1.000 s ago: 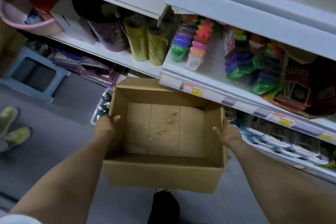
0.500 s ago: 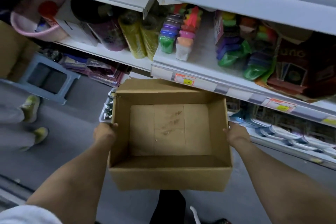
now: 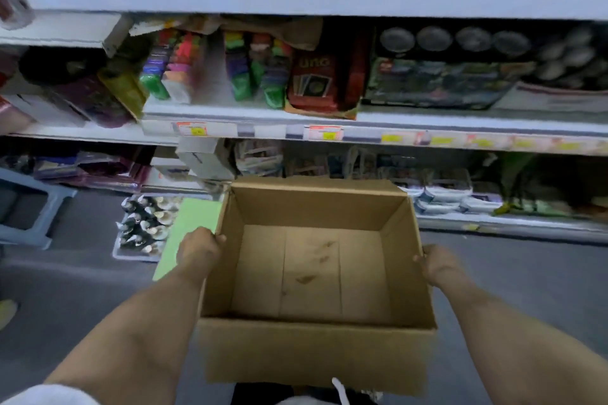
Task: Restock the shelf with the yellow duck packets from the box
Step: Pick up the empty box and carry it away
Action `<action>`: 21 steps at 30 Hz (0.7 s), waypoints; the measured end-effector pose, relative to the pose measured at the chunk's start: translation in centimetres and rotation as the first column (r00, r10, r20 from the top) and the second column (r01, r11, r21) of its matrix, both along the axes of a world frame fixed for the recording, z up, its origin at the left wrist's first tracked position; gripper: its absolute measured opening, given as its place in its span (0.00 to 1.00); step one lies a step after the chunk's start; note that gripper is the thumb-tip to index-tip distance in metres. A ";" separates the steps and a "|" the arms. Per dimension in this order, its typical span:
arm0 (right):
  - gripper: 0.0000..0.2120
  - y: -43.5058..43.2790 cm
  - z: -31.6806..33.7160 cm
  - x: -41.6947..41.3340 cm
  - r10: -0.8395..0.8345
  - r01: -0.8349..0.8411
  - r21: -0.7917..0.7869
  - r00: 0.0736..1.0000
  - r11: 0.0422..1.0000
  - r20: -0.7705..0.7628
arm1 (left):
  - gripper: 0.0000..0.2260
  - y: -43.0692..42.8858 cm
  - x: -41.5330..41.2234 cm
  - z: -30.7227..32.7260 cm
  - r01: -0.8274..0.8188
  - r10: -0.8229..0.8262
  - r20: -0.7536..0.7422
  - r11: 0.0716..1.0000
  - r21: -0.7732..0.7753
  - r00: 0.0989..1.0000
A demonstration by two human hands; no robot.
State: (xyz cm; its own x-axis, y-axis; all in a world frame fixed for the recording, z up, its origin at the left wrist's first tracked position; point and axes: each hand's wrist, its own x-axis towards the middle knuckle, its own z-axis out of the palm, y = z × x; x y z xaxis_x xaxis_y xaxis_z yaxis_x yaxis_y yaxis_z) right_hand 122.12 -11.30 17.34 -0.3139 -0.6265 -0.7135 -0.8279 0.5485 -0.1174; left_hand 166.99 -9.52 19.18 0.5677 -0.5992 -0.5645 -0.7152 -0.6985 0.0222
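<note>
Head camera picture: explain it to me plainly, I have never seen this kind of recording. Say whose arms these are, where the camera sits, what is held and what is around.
There is no machine here. A person wears a camera on the head, looking forward and down, so the two bare arms are their own. The left hand and the right hand each have a grip on a side wall of an open cardboard box, held off the floor. The box looks empty; only its bare bottom shows. Ahead stand shop shelves with price tags on the edge, holding colourful tubs and a red Uno card pack. No yellow duck packets can be made out.
</note>
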 end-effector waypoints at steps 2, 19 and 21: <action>0.13 2.8 1.5 -6.0 -0.070 0.071 -0.029 0.997 0.997 0.006 | 0.18 -0.3 -5.7 0.4 0.075 -0.075 -0.013 0.997 -0.011 0.997; 0.12 21.7 10.3 -47.4 -0.573 0.516 -0.268 0.789 0.814 -0.222 | 0.18 -6.3 -54.9 3.5 0.672 -0.698 -0.171 0.716 -0.190 0.695; 0.11 22.5 10.6 -50.5 -0.591 0.534 -0.264 0.772 0.803 -0.234 | 0.18 -7.0 -59.0 3.1 0.689 -0.716 -0.182 0.698 -0.193 0.674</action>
